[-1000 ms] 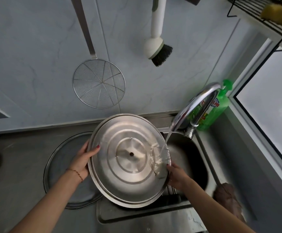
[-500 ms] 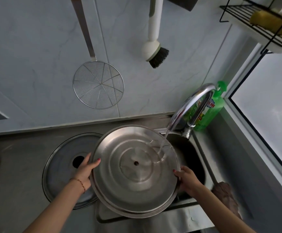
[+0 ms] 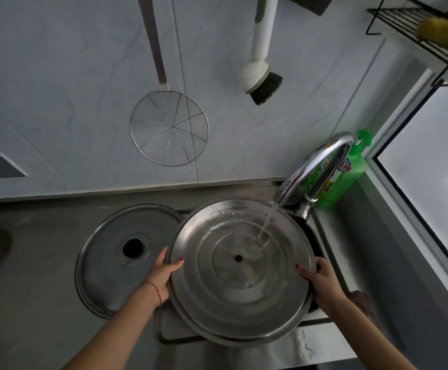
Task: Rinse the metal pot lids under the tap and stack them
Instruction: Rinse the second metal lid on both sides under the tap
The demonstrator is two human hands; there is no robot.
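A large round metal pot lid [image 3: 225, 295] with a small centre hole is held nearly level over the sink, hollow side up. My left hand [image 3: 161, 276] grips its left rim and my right hand [image 3: 321, 283] grips its right rim. Water runs from the curved chrome tap [image 3: 321, 166] onto the lid's upper right part. A second metal lid [image 3: 110, 263] lies flat on the steel counter to the left, partly under the held one.
The sink [image 3: 321, 320] lies under the held lid. A green detergent bottle [image 3: 351, 172] stands behind the tap. A wire skimmer [image 3: 169, 128] and a dish brush [image 3: 260, 78] hang on the wall. A brown cloth [image 3: 361, 303] sits by the sink's right edge; a window is further right.
The lid has tipped from tilted toward me to nearly level, and the stream now lands nearer its centre. Both hands slid with the rim; more of the counter lid shows.
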